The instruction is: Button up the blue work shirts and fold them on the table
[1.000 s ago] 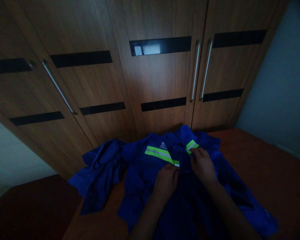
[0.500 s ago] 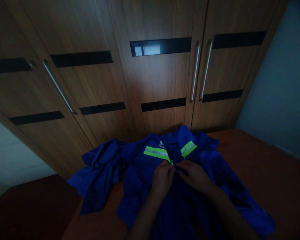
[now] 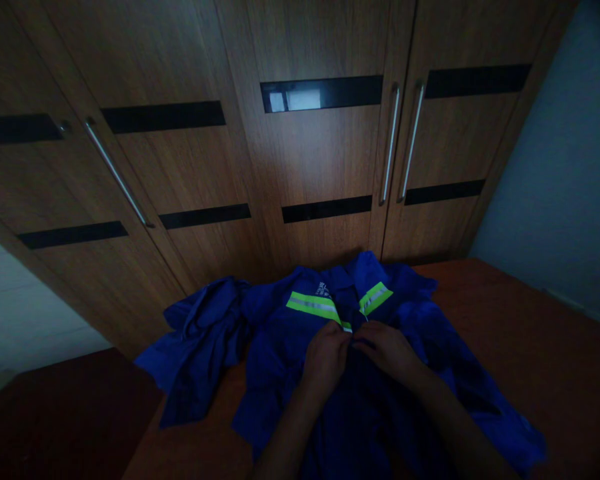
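A blue work jacket [image 3: 275,340] with yellow-green and silver reflective strips [image 3: 313,305] lies spread on a reddish-brown wooden surface, collar toward the wardrobe. White lettering shows on its chest above one strip. Both my hands meet at the middle of its front opening, just below the strips. My left hand [image 3: 325,357] pinches one front edge of the cloth, fingers closed. Right beside it, my right hand [image 3: 393,353] is closed on the other edge, fingertips nearly touching the left ones. Whatever small fastening lies between the fingertips is hidden and dark.
A wooden wardrobe [image 3: 315,153] with dark inlaid strips and metal bar handles [image 3: 390,143] stands directly behind the wooden surface [image 3: 540,347]. Another bunched blue cloth part [image 3: 205,340] lies at the left, near the surface's edge. A pale wall [image 3: 555,167] rises at the right.
My fingertips have shifted slightly at the jacket's front opening, and a bit more of the strips' inner ends shows. Otherwise the scene looks the same.
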{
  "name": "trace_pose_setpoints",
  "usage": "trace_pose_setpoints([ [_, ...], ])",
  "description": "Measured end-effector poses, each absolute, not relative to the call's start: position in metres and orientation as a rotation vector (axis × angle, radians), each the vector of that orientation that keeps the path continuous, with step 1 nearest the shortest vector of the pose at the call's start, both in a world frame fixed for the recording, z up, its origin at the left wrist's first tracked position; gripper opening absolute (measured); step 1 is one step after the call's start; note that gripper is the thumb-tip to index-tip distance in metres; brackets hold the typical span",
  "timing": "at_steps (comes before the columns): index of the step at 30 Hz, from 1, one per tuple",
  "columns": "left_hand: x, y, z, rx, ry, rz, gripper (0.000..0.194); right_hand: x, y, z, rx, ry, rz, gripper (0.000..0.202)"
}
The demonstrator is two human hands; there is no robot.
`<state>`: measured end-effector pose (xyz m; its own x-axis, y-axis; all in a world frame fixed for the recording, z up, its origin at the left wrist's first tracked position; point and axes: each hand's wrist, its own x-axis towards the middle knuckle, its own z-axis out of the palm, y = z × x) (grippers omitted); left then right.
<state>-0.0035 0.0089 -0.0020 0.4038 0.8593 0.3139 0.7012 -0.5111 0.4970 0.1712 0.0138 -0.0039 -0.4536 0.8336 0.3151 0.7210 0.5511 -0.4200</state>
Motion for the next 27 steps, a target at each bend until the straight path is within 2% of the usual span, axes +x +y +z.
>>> trace_pose_setpoints([
  [14,-0.011,0.011,0.003,2.273,1.33,0.819,0.027,0.174,0.018,-0.009,-1.24,-2.17,0.377,0.029],
  [19,-0.026,0.018,0.016,1.937,1.237,1.074,0.022,0.198,0.026,-0.011,-1.359,-1.508,0.276,0.025],
  [22,-0.051,0.025,0.028,1.63,1.229,1.219,0.026,0.226,0.029,-0.009,-1.446,-0.993,0.28,0.031],
  [24,-0.069,0.028,0.033,1.571,1.278,1.177,0.032,0.242,0.029,-0.008,-1.545,-0.917,0.29,0.034],
  [27,-0.086,0.031,0.034,1.879,1.536,0.769,0.027,0.251,0.029,-0.009,-1.901,-1.273,0.271,0.03],
])
